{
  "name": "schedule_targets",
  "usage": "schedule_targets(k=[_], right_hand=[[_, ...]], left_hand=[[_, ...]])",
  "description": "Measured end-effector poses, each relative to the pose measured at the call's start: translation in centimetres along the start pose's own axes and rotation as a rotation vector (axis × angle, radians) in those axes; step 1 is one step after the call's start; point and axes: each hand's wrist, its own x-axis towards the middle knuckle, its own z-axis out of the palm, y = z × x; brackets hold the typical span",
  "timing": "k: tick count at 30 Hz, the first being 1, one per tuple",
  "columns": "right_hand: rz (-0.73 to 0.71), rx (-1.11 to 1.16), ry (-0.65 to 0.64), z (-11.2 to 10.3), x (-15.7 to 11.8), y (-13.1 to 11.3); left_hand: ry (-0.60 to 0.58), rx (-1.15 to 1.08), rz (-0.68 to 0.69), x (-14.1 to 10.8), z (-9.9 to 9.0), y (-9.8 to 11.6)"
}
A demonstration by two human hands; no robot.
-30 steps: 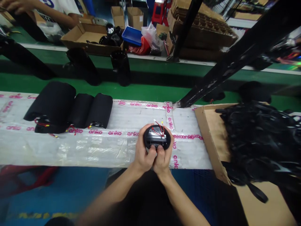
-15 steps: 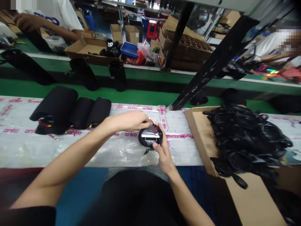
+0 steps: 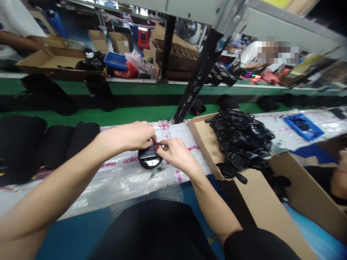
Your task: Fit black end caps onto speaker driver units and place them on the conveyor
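Along the middle of a tabletop [image 3: 119, 189] sheeted in clear plastic with pink "anko" lettering, one round black housing [image 3: 148, 161] is laid flat with its face turned up. Being round, it shows no long axis of its own, but a short silver bar [image 3: 148, 158] on its face is set roughly left to right. Red wires [image 3: 154, 146] are led up from the housing toward the far side of the tabletop. Both hands are brought together above it: the left hand [image 3: 127, 136] and the right hand [image 3: 175, 154] meet at the wires, with the fingers of each pinched on them.

To the left, three black padded rolls [image 3: 54, 148] are lined up side by side, and the left forearm is passed just in front of them. To the right, a strip of plastic-covered tabletop is left open between the housing and one cardboard tray [image 3: 202, 141], which is heaped with black looped cords [image 3: 241, 141]. Further right, one blue tray [image 3: 303, 126] is set on the tabletop. Behind the far edge, one black post [image 3: 197, 76] is seen rising.
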Motion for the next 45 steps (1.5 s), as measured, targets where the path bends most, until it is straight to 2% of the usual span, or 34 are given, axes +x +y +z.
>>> schedule_targets(k=[2,4,6,8,10,14,16,18,20,22,25,28,31,33,35,38,40,43,45], right_hand=[[0.028,0.062,-0.026,0.0,0.1,0.0],[0.045,0.118,-0.032,0.0,0.0,0.2],[0.048,0.164,-0.017,-0.5,-0.6,0.8],[0.052,0.165,0.015,-2.0,-2.3,2.3],[0.063,0.076,0.060,-4.2,-5.1,5.3],[0.081,-0.419,0.118,-7.7,-12.6,14.1],[0.158,-0.631,0.130,-7.8,-15.7,18.6],[0.177,-0.709,0.079,-6.6,-17.8,22.1],[0.174,-0.719,0.053,-5.2,-18.8,24.3],[0.170,-0.704,0.078,-4.5,-19.2,25.4],[0.166,-0.664,0.121,-5.8,-19.6,26.0],[0.156,-0.532,0.162,-9.1,-20.0,25.3],[0.166,-0.365,0.266,-11.8,-19.4,22.2],[0.162,-0.262,0.349,-12.0,-17.8,19.0],[0.132,-0.080,0.394,-10.3,-15.0,15.8],[0.140,0.339,0.344,-4.9,-9.5,13.0],[0.162,0.536,0.202,-0.9,-6.1,12.7],[0.175,0.436,-0.002,3.1,-3.2,13.4],[0.168,0.331,-0.029,3.8,-2.9,13.8]], left_hand=[[0.213,-0.039,0.000,-2.4,1.2,-0.5],[0.531,-0.039,-0.031,-4.3,2.7,-0.3],[0.720,-0.011,-0.030,-5.4,4.5,0.2],[0.785,0.044,0.004,-5.6,6.6,0.6],[0.814,0.101,-0.002,-5.3,8.5,0.8],[0.855,0.113,-0.054,-4.8,11.4,1.0],[0.856,0.032,-0.035,-4.7,12.4,1.3],[0.882,-0.072,-0.032,-4.6,13.3,1.7],[0.928,-0.141,-0.059,-4.5,14.1,2.0],[0.957,-0.174,-0.090,-4.5,14.8,2.3],[0.966,-0.190,-0.120,-4.6,15.6,2.9],[0.977,-0.182,-0.102,-4.7,15.9,3.5],[0.987,-0.152,-0.036,-4.6,15.3,3.5],[1.008,-0.127,-0.002,-4.3,14.5,3.4],[1.047,-0.120,0.004,-3.9,13.7,3.3],[1.095,-0.141,-0.055,-3.1,12.9,3.7],[1.111,-0.164,-0.111,-2.6,12.7,4.2],[1.120,-0.210,-0.156,-2.2,12.6,4.6],[1.116,-0.241,-0.148,-2.1,12.6,4.4]])
